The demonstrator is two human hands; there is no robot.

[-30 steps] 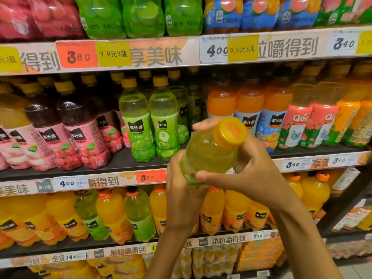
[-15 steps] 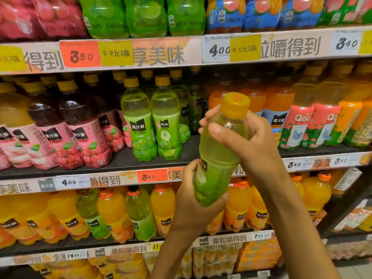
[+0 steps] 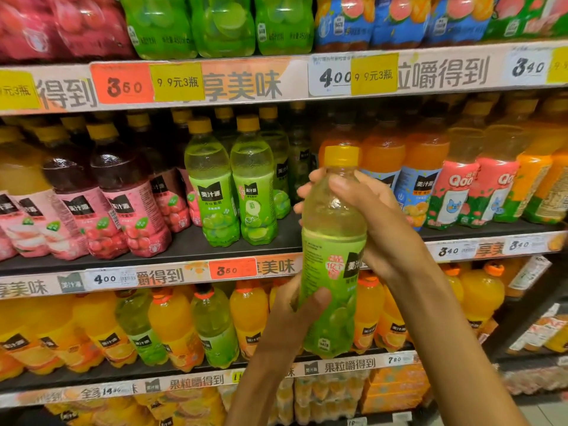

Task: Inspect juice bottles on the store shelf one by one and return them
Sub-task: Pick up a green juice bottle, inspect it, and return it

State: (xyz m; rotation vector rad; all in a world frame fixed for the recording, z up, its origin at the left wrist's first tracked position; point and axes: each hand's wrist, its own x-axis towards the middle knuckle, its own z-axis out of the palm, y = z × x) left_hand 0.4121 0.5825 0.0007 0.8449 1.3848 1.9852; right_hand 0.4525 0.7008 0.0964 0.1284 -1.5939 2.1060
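Note:
I hold a green grape juice bottle [image 3: 333, 250] with a yellow cap upright in front of the shelves. My right hand [image 3: 378, 222] grips its upper body just under the neck. My left hand [image 3: 292, 318] grips its lower part, thumb across the label. Two matching green bottles [image 3: 230, 186] stand on the middle shelf [image 3: 190, 245] to the left, with a bare patch of shelf beside them behind the held bottle.
Dark red juice bottles [image 3: 123, 195] stand left on the middle shelf, orange ones [image 3: 408, 167] and pink-labelled ones [image 3: 461, 192] right. The lower shelf holds orange and green bottles [image 3: 172, 327]. Multipacks [image 3: 190, 23] fill the top shelf. Price strips [image 3: 246, 81] line the edges.
The bottle has turned from tilted with its cap toward me to upright, label facing me. Both hands kept hold; my left hand slid lower on it.

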